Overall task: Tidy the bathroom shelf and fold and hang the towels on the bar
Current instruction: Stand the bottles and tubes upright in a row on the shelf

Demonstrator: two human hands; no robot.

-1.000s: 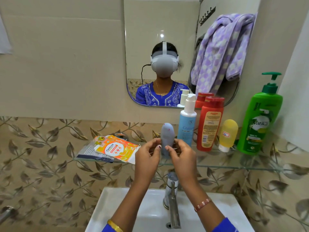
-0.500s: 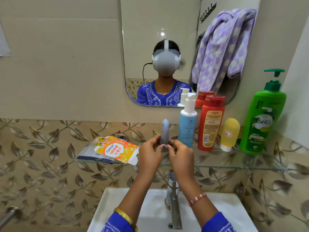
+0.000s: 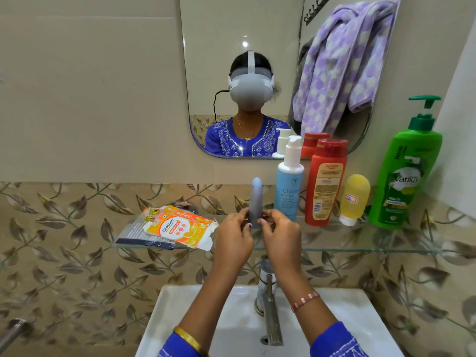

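A slim grey tube [image 3: 255,199] stands upright and edge-on at the middle of the glass shelf [image 3: 334,244]. My left hand [image 3: 233,239] and my right hand [image 3: 279,233] pinch its lower end from either side. To its right stand a blue pump bottle [image 3: 288,181], a red bottle [image 3: 325,181], a small yellow tube [image 3: 354,199] on its cap, and a green Vatika pump bottle [image 3: 407,171]. A flattened orange Centrum box [image 3: 177,226] lies on the shelf's left part over a dark packet [image 3: 139,235]. A purple checked towel [image 3: 342,60] shows in the mirror.
A white sink [image 3: 231,320] with a steel tap [image 3: 268,305] sits below the shelf, under my forearms. The mirror [image 3: 231,34] hangs on the tiled wall above. A metal bar end [image 3: 13,331] pokes in at the bottom left.
The grey tube has turned from broad side to edge-on and now stands straighter on the shelf. Both hands keep holding its lower end.
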